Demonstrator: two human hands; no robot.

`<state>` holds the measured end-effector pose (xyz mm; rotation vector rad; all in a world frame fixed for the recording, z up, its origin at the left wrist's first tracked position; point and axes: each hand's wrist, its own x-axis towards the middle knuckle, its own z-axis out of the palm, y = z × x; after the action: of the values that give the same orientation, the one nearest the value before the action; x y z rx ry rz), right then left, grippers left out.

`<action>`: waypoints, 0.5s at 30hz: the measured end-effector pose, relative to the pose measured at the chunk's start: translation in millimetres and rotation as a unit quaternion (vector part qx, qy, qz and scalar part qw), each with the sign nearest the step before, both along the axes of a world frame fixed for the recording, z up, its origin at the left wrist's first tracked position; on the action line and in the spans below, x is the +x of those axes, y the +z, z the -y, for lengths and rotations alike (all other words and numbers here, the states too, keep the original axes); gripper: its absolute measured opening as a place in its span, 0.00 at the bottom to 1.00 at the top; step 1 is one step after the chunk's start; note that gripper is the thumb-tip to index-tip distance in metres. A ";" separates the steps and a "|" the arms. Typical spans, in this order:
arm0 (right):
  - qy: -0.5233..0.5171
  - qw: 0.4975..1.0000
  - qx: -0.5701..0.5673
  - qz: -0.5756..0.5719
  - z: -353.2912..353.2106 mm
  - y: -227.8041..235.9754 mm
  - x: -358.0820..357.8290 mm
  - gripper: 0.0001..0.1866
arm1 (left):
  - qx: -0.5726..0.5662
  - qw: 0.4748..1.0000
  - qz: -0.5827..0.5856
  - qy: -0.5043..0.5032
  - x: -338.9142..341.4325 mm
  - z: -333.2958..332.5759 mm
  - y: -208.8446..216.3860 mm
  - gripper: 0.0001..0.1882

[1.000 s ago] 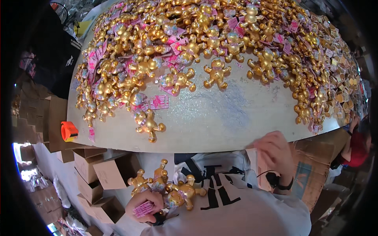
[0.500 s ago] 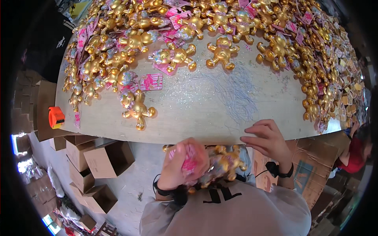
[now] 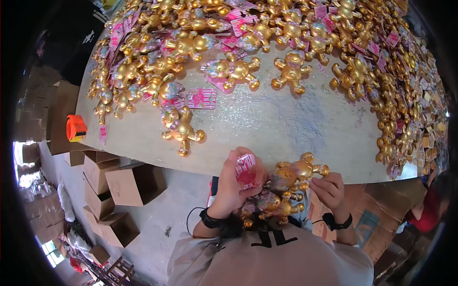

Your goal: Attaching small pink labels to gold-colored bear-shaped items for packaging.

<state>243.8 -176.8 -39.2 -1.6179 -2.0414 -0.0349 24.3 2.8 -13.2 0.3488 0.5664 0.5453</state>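
My left hand [image 3: 228,190] is closed around a pink-and-white striped card tag [image 3: 246,168] at the near table edge. Beside it, a shiny gold gingerbread-man ornament [image 3: 301,171] lies tilted toward the right, its glittery head end close to my left fingers. More gold ornaments [image 3: 274,205] hang bunched below that hand, over my lap; their cords are too small to make out. My right hand [image 3: 330,191] has its fingers bent against the limbs of the upper ornament, gripping it at the right end.
Heaps of gold ornaments [image 3: 191,45] with pink tags cover the far and right sides of the table [image 3: 234,133]. A single ornament [image 3: 182,131] lies at left centre, beyond an orange tape roll [image 3: 75,127]. Loose pale strings [image 3: 305,117] are strewn mid-table. Open cardboard boxes [image 3: 126,188] stand on the floor.
My right hand, open and apart before, has closed on a gold ornament's limbs. My left hand has turned and risen with the tag, and one ornament now sits higher. The whole view has shifted.
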 end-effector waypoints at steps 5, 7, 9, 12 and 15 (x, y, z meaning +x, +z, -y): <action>-0.017 0.999 0.013 -0.033 -1.7 -4.2 2.2 0.18 | 0.010 1.000 -0.005 -0.004 2.3 -3.1 1.9 0.17; -0.050 0.997 -0.023 -0.053 -5.8 -0.2 -0.8 0.18 | 0.016 1.000 0.005 -0.008 1.0 -2.5 -0.5 0.12; -0.068 0.996 -0.046 -0.046 -9.0 6.0 -3.5 0.18 | 0.005 1.000 0.017 -0.014 -0.5 -2.2 0.3 0.09; -0.069 0.996 -0.054 -0.010 -9.7 10.1 -5.7 0.17 | 0.061 0.997 0.001 -0.047 3.2 0.2 18.1 0.14; -0.066 0.997 -0.041 -0.002 -6.6 6.1 -7.0 0.16 | 0.040 0.997 0.012 -0.064 4.5 3.4 18.1 0.16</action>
<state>236.8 -170.2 -33.2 -1.7994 -1.9529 0.0054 28.8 -0.6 4.9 0.4515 0.4958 0.4484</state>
